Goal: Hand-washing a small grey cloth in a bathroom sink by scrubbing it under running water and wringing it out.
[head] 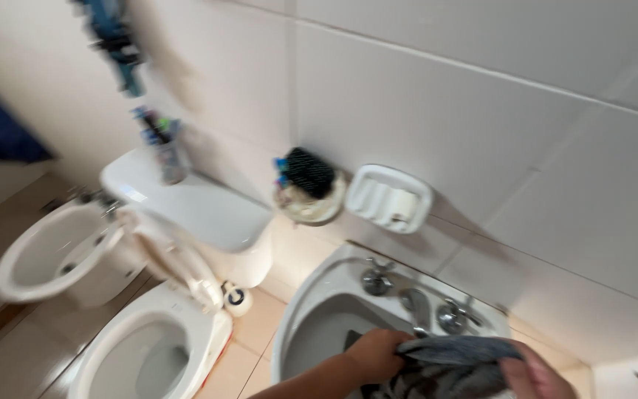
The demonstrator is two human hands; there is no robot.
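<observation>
Both my hands hold a grey, dark-patterned cloth [448, 362] over the white sink [311, 310] at the bottom of the view. My left hand [378, 353] grips its left end and my right hand [537, 377] grips its right end. The cloth is stretched between them just below the chrome tap [416, 307]. Two chrome tap handles [376, 279] sit either side of the spout.
A white toilet [149, 347] with its lid up and a white cistern [193, 210] stand left of the sink. A bidet [46, 251] is further left. On the tiled wall hang a soap dish [389, 196] and a holder with a dark brush [308, 181]. A cup of toothbrushes [165, 148] rests on the cistern.
</observation>
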